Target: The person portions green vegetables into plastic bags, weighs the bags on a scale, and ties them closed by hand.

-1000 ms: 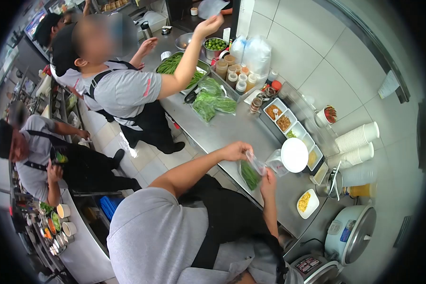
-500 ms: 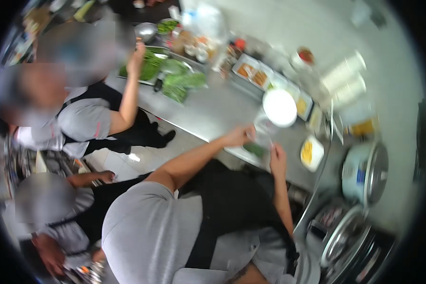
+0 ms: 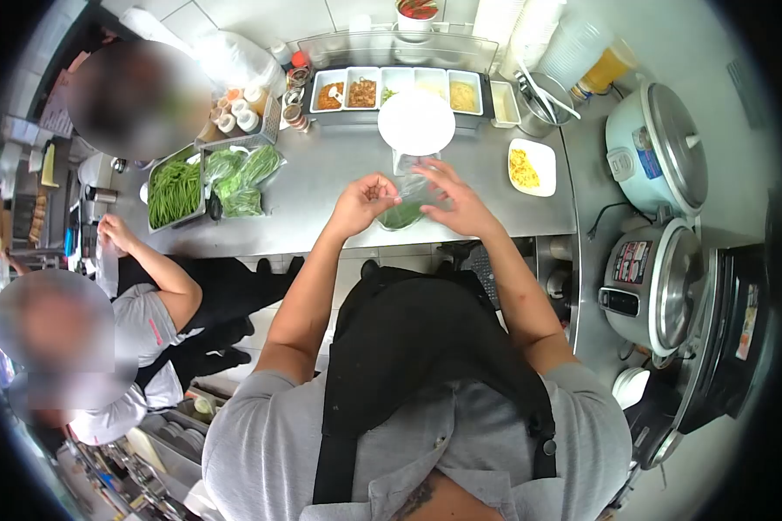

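Note:
On the steel counter's front edge, between my hands, lies a clear plastic bag (image 3: 401,217) with something green inside. My left hand (image 3: 362,205) is closed, its thumb and fingers pinched at the bag's left side. My right hand (image 3: 457,207) stands on the other side with fingers spread and curved by the clear film; no firm grip shows. Just beyond both hands is a round white bowl or lid (image 3: 416,122), set over a clear piece whose shape I cannot make out. A white dish (image 3: 533,167) with chopped yellow food sits to the right.
Behind the bowl stands a row of white food tubs (image 3: 362,89). Bagged greens (image 3: 241,174) and a tray of green beans (image 3: 175,193) are at the left. A steel pot (image 3: 543,104) and rice cookers (image 3: 654,146) stand right. Co-workers (image 3: 152,304) are at my left.
My view has turned to face the counter squarely. Both hands have come closer together and lower over the green bag. The right hand's fingers, pinched before, are spread now.

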Tool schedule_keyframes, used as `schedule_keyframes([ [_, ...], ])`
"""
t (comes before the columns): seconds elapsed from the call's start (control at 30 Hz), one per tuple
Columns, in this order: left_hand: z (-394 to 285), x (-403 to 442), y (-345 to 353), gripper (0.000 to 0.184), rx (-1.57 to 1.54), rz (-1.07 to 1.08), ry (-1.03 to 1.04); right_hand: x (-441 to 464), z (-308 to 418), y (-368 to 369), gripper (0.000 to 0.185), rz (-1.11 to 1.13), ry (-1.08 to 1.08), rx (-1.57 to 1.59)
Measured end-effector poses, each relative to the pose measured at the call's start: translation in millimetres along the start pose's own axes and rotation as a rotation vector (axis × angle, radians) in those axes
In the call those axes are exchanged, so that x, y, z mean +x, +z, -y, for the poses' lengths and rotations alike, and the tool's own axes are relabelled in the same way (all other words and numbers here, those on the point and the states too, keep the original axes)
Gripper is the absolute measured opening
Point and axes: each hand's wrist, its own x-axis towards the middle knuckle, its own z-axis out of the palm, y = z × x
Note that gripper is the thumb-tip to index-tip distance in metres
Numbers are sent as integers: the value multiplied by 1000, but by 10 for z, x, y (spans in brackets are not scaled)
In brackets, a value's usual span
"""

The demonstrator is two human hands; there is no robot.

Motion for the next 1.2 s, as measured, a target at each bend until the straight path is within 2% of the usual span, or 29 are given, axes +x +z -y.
schedule_keyframes([
  [0.07, -41, -11, 1, 13, 36, 9, -19, 94, -109, 18, 43, 31, -92, -117],
  [0.13, -74, -14, -6, 13, 72, 23, -35, 207, -401, 51, 26, 146, -177, -309],
  [0.17, -77, -8, -25, 14, 66, 4, -25, 209, -455, 32, 26, 125, -174, -308],
  [0.23, -193, -31, -28, 15, 67, -4, -20, 204, -354, -8, 13, 125, -98, -314],
  [0.37, -258, -78, -49, 20, 222, -32, -89, 121, -247, -68, 14, 124, -38, -257],
  [0.43, -346, -112, -1, 23, 271, -36, -90, 112, -315, -57, 14, 76, -156, -370],
  [0.5, -470, -156, 26, 23, 570, 30, -90, 96, -297, -106, 14, 123, -105, -382],
  [0.53, -475, -154, 20, 23, 573, 35, -87, 108, -253, -144, 13, 172, -59, -395],
  [0.6, -456, -178, 22, 21, 638, 21, 29, 95, -165, -172, 13, 150, -20, -365],
  [0.63, -428, -152, 27, 21, 637, 21, 28, 91, -146, -178, 13, 134, 13, -337],
  [0.7, -398, -122, 33, 18, 712, -142, 11, 91, -202, -155, 13, 143, 28, -336],
  [0.77, -450, -156, 49, 19, 794, -130, 52, 113, -253, -152, 13, 137, 39, -339],
  [0.83, -459, -140, 84, 19, 868, -117, 91, 85, -289, -170, 13, 120, 89, -85],
  [0.87, -434, -140, 88, 19, 797, -150, 253, 63, -313, -179, 13, 124, 91, -85],
  [0.9, -412, -133, 79, 18, 724, -182, 415, 52, -340, -202, 21, 138, 143, 9],
  [0.93, -366, -133, 67, 18, 724, -187, 413, 44, -370, -220, 29, 154, 193, 104],
  [0.97, -298, -137, 59, 17, 627, -171, 322, 1, -453, -210, 29, 160, 190, 104],
  [1.0, -251, -142, 54, 15, 529, -154, 234, -73, -566, -172, 40, 159, 169, 32],
  [1.03, -242, -148, 60, 15, 529, -158, 238, -117, -631, -128, 51, 156, 146, -42],
  [1.07, -238, -154, 73, 14, 543, -112, 176, -138, -692, -45, 51, 154, 139, -48],
  [1.13, -331, -182, 190, 13, 571, -47, 43, -207, -698, 268, 67, 125, 5, -194],
  [1.17, -283, -187, 275, 13, 571, -47, 48, -219, -745, 487, 67, 123, 3, -197],
  [1.2, -193, -182, 365, 13, 594, -15, 157, -213, -834, 735, 66, -12, -108, -186],
])
